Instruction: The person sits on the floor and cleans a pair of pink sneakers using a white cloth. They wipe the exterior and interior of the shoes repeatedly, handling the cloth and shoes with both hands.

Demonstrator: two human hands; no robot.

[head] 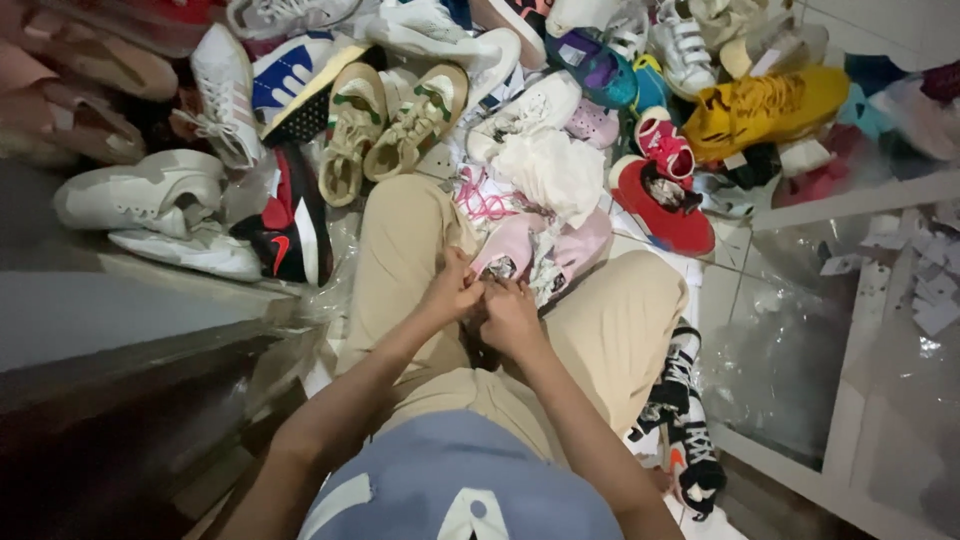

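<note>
Two hands, left hand and right hand, fingers touching pink shoe heel.

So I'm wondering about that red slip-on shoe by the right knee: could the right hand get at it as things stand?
Probably yes. The red slip-on shoe lies open on the floor just beyond the right knee, with nothing on top of it. But the right hand is busy, meeting the left hand on a pink shoe.

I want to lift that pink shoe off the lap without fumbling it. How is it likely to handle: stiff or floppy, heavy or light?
The pink shoe looks small and soft, so probably light. Its upper may flex where the left hand and right hand meet at it. The loose pink laces above it would likely dangle and snag.
</note>
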